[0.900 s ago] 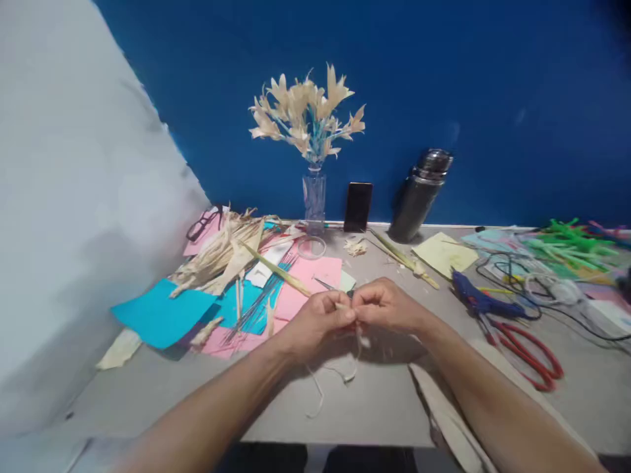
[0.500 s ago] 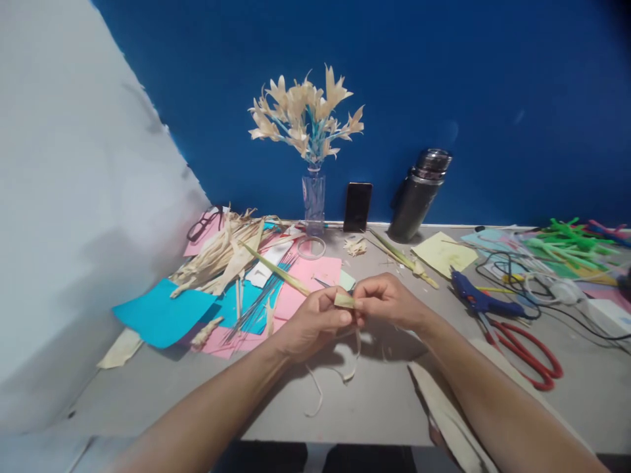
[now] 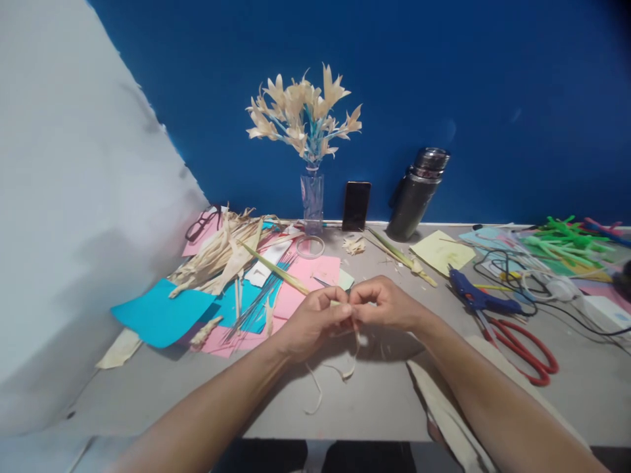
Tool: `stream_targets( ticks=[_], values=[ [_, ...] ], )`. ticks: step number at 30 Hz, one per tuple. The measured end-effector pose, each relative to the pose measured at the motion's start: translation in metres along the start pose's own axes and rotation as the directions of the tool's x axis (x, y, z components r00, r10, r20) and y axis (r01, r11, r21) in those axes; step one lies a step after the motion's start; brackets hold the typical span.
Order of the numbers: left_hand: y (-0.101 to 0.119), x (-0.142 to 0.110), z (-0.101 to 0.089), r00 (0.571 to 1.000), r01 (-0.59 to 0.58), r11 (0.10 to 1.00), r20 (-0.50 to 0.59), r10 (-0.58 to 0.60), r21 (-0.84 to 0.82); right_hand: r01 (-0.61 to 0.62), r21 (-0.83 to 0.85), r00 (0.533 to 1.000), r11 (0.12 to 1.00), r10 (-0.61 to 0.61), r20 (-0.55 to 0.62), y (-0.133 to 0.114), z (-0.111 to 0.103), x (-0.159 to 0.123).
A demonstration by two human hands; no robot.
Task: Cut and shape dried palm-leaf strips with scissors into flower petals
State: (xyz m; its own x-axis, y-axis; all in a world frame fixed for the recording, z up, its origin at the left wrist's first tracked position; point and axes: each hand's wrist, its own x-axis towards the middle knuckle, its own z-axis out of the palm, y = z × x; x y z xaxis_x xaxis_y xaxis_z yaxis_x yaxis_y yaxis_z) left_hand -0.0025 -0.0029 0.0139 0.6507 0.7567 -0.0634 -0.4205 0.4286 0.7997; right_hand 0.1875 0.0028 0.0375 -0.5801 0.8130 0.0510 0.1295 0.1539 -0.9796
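My left hand (image 3: 315, 323) and my right hand (image 3: 387, 303) meet fingertip to fingertip above the front of the table. Both are pinched on a small pale green strip of husk (image 3: 334, 303), mostly hidden by the fingers. A long green-and-cream leaf (image 3: 276, 268) runs up to the back of my left hand; whether it touches the hand I cannot tell. Thin curled husk shreds (image 3: 349, 375) show just below the fingers, with another curly shred (image 3: 318, 396) on the tabletop.
Husk strips (image 3: 221, 256), blue paper (image 3: 162, 312) and thin wires lie left. Behind stand a clear vase (image 3: 312, 200) of husk flowers, a phone (image 3: 355, 206) and a leaning flask (image 3: 417, 196). To the right are a blue glue gun (image 3: 480, 295), red-handled scissors (image 3: 530, 355) and cables.
The pale green strip, plainly visible between the hands earlier, is now largely covered. My left thumb and right fingers have closed in over it. The table items stay put.
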Motion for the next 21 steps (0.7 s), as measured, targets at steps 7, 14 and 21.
stream_targets(
  ticks=[7, 14, 21],
  values=[
    [-0.005, 0.002, -0.004, 0.991, 0.086, 0.985, 0.112, -0.069, -0.149, 0.053, 0.068, 0.990, 0.996, -0.061, 0.130, 0.000, -0.004, -0.002],
    [-0.004, 0.002, -0.003, 0.995, 0.061, 0.983, 0.094, -0.046, -0.171, 0.042, 0.120, 0.991, 0.992, -0.057, 0.125, 0.002, -0.008, -0.002],
    [-0.005, 0.000, -0.004, 0.992, 0.082, 0.996, 0.094, -0.083, 0.018, 0.038, 0.003, 0.989, 0.999, -0.038, 0.143, -0.004, -0.002, -0.002]
  ],
)
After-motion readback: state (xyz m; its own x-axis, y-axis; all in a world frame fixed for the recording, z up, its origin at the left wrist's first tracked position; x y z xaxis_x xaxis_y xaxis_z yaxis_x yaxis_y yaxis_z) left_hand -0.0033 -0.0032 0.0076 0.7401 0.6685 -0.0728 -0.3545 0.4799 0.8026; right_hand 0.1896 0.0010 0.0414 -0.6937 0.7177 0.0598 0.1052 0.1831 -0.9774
